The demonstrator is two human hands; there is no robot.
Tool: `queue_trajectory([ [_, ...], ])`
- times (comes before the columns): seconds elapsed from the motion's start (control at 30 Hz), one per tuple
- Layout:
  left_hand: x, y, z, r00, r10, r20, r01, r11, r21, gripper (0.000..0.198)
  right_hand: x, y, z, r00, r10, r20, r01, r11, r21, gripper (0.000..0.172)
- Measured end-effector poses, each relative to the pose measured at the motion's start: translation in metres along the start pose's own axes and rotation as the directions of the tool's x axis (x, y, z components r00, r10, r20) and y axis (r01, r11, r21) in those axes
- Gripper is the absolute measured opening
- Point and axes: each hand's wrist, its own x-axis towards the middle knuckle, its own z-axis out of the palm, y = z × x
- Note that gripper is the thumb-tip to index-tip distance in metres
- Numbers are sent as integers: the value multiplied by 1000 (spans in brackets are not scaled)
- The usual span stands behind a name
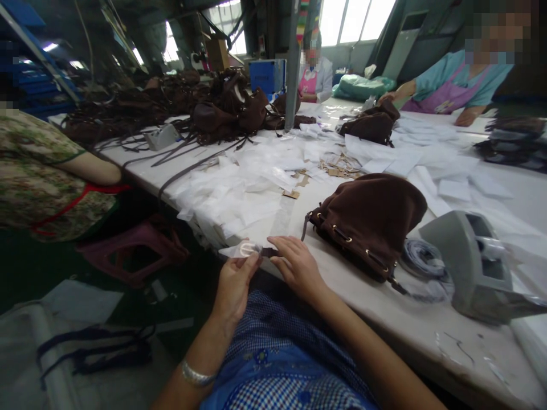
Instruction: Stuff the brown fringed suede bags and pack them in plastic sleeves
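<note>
My left hand [234,282] pinches a small piece of clear plastic film [237,250] at the table's front edge. The film is around or against the end of a dark brown strap [268,252]; its exact fold is hard to make out. On the strap's other side, my right hand [299,265] holds it between thumb and fingers. Just right of that hand, a dark brown drawstring bag [371,219] with gold eyelets lies on its side. A plastic-wrapped coiled strap [425,259] sits beside the bag, partly behind a grey tape dispenser [468,262].
White sheets [252,182] and brown tags [339,168] are strewn across the table [363,307]. Brown bags [213,111] are heaped at the back left around a metal post [293,74]. A co-worker [457,85] handles another bag [371,122]. A red stool [132,250] stands at left.
</note>
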Motion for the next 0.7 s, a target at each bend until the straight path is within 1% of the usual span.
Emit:
queue_trajectory([
  [0.03,0,1,0,1000,12,2,-12,1000,13,41,2,0,-1,998,40,45,-41,999,15,32],
  [0.1,0,2,-1,1000,19,17,-19,999,41,44,6,0,-3,990,76,120,-81,996,43,26],
  [0.17,-1,2,-1,999,14,40,-16,998,61,42,10,-1,-4,984,109,140,-120,990,71,19],
  [0.23,-1,1,-2,998,11,56,-15,998,59,38,13,-2,-4,981,151,123,-164,981,102,15],
  [0.3,-1,0,-3,998,20,51,-23,998,51,34,16,-4,-4,977,184,104,-197,972,131,13],
  [0.43,1,-2,-4,997,67,28,-68,997,44,29,19,-5,-4,969,239,62,-246,952,181,21],
  [0.5,2,-4,-3,997,79,24,-81,996,44,30,20,-6,-3,964,264,44,-267,947,178,23],
  [0.6,3,-9,0,999,42,18,-43,998,52,36,22,-9,-2,966,254,41,-257,957,132,24],
  [0.7,3,-13,3,1000,12,0,-12,999,36,38,24,-10,-3,975,211,67,-217,970,112,27],
])
